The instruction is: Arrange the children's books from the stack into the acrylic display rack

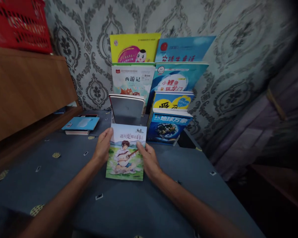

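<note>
Between my two hands is a paperback book (125, 153), its cover showing a guitar player on grass. My left hand (104, 143) grips its left edge near the top. On the opposite edge, my right hand (149, 158) holds it with the thumb on the cover. Just behind it stands a tiered book rack (127, 109), its front left section showing a grey panel. Upright in the rack are a white book (132, 77), a yellow book (136, 43), several blue books and, at the front right, a blue book with an Earth picture (165, 129).
A small stack of books (81, 124) with a light blue cover on top lies at the left. Beside it rises a wooden cabinet (27, 89) bearing a red plastic basket (20, 26). A grey patterned cloth (72, 165) covers the surface. At the right hangs a tied curtain (258, 122).
</note>
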### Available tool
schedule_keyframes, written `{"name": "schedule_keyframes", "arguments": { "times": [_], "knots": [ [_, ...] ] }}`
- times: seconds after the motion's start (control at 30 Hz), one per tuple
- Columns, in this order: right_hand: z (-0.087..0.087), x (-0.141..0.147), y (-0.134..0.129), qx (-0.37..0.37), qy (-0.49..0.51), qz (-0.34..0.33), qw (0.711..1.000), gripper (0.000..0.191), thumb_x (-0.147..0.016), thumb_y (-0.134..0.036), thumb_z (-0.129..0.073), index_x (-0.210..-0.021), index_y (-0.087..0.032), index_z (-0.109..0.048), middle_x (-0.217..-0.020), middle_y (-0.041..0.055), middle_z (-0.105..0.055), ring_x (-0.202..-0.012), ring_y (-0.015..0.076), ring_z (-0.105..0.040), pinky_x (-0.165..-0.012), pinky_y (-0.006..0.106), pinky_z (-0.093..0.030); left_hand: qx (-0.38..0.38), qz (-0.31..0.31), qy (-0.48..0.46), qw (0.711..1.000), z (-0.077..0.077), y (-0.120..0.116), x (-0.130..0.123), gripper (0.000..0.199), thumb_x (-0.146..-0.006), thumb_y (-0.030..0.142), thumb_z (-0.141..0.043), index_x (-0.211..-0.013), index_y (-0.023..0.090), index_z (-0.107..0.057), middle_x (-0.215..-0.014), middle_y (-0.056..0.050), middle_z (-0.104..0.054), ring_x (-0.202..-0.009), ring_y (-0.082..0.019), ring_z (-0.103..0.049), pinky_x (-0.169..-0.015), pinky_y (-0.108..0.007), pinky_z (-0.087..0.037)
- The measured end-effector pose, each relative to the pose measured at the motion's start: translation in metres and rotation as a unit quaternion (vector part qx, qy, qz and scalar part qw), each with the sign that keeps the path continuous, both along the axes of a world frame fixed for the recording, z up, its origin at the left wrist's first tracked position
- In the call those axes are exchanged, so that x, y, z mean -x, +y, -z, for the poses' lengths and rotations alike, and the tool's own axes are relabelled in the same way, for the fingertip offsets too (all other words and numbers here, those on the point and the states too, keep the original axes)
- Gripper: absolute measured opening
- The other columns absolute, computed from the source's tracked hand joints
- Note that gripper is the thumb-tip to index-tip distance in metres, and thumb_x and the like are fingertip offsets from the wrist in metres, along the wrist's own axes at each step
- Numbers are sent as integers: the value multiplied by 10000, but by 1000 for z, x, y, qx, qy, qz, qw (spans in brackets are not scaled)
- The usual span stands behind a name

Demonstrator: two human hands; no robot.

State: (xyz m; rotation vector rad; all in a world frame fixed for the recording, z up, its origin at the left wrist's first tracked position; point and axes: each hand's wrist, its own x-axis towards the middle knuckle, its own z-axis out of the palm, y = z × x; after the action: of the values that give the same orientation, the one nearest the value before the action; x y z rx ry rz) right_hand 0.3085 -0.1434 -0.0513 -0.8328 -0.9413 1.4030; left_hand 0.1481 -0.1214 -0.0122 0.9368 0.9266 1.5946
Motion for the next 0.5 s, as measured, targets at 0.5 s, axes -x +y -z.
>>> {"name": "schedule_keyframes", "arguments": {
  "times": [0.5],
  "knots": [
    [23, -3, 8, -184, -167, 112, 962, 348, -913, -520, -549, -987, -209, -686, -950, 45, -732, -877, 226, -672, -842, 358, -555, 2, -32, 95, 995, 39, 3, -7, 687, -680, 825, -635, -799, 150, -694, -745, -66, -752, -825, -265, -709, -704, -308, -552]
  ]
}}
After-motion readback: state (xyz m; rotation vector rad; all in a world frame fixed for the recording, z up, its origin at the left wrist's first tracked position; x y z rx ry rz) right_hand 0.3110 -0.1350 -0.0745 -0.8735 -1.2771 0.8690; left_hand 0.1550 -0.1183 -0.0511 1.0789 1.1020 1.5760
